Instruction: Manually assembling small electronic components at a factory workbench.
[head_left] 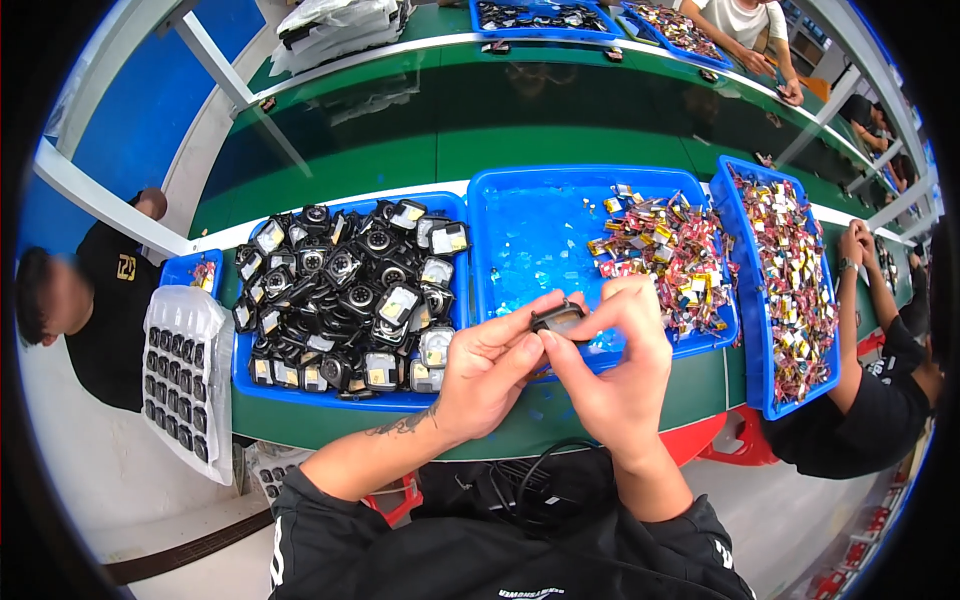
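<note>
Small parts in red, yellow and white are heaped over the right side of the middle tray, a blue one on the green tabletop. Just left of that tray stands a left tray piled with black cases; close on its right, a right tray, set at a slant, carries more such parts. Well to its left hangs a plastic sheet of dark pieces, and a co-worker sits off to its right. Both hands hide a stretch of its near edge: the left hand and right hand pinch one held case between fingers and thumbs, over its near left part. Its greyish face tilts upward, and the visible length runs roughly left to right; fingertips cover its ends, so the true long axis cannot be told. It looks small and black-framed.
</note>
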